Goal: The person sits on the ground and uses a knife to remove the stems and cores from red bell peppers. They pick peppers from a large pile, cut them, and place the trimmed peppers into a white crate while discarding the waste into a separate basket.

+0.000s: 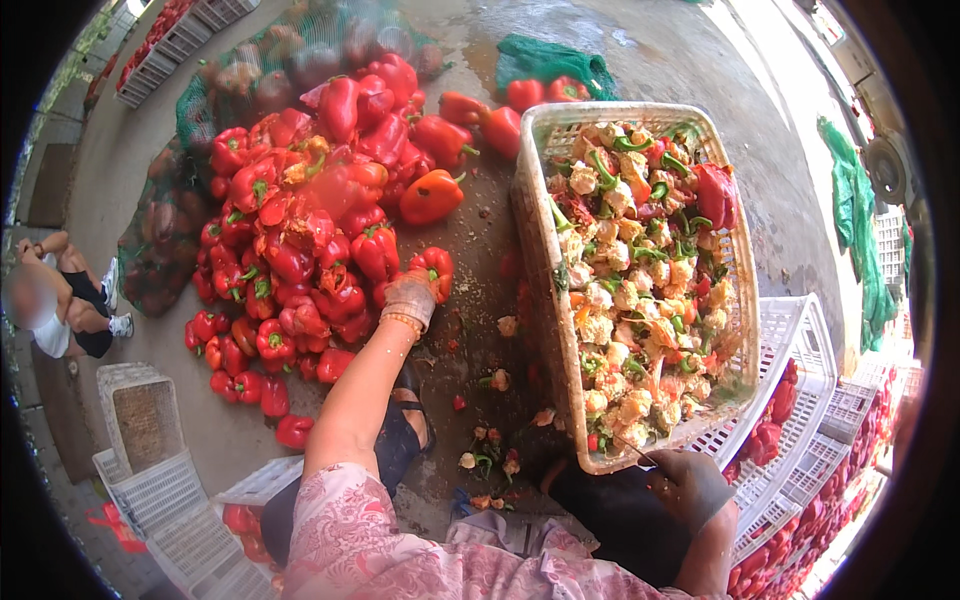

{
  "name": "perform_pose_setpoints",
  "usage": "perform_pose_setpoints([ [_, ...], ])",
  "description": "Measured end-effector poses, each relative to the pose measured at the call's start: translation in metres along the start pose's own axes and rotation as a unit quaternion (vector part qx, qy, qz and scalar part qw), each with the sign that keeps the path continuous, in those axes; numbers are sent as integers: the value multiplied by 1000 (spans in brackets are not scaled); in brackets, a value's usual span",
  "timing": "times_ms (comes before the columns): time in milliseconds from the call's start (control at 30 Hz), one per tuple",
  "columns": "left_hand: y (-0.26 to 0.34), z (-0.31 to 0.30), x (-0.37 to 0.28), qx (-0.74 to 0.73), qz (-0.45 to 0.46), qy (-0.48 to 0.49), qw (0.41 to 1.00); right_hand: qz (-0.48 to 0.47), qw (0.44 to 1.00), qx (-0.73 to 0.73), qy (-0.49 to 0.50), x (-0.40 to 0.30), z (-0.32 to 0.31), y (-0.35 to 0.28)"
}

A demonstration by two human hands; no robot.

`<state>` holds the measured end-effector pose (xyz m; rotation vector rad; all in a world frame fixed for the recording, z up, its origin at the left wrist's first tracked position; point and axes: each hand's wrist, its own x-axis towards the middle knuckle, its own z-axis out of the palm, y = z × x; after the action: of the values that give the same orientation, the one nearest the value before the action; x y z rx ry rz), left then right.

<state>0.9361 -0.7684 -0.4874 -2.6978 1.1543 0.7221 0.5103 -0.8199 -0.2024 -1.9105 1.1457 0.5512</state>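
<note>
My left hand, in a pale, dirty glove, is closed around a red bell pepper at the right edge of a big heap of red bell peppers. My right hand, in a dark glove, grips a small tool with a thin metal blade, beside the near rim of a plastic crate; the tool's handle is hidden in the fist. That crate is full of cut-out pepper cores with green stems and pale seeds, and one red pepper piece lies on top at its right side.
Green mesh sacks of peppers lie behind and left of the heap. White crates with red peppers stand at the right, others at lower left. Loose cores litter the wet floor. A person sits at far left.
</note>
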Motion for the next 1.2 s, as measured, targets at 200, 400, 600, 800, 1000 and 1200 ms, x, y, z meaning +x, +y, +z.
perform_pose_setpoints([
  [200,-9,-7,-29,-99,75,1,992,38,993,97,63,-18,-2,-3],
  [400,40,-135,-100,-45,321,14,946,-70,969,179,157,-25,6,3],
  [600,104,-208,-220,-34,506,164,846,-258,925,171,220,-32,12,-24],
  [800,128,-207,-288,-117,523,205,819,-302,902,111,290,-35,32,-20],
  [1000,128,-210,-286,-155,497,237,820,-123,972,-55,191,-31,28,28],
  [1200,131,-206,-276,-130,526,236,807,-129,889,309,313,-27,18,19],
])
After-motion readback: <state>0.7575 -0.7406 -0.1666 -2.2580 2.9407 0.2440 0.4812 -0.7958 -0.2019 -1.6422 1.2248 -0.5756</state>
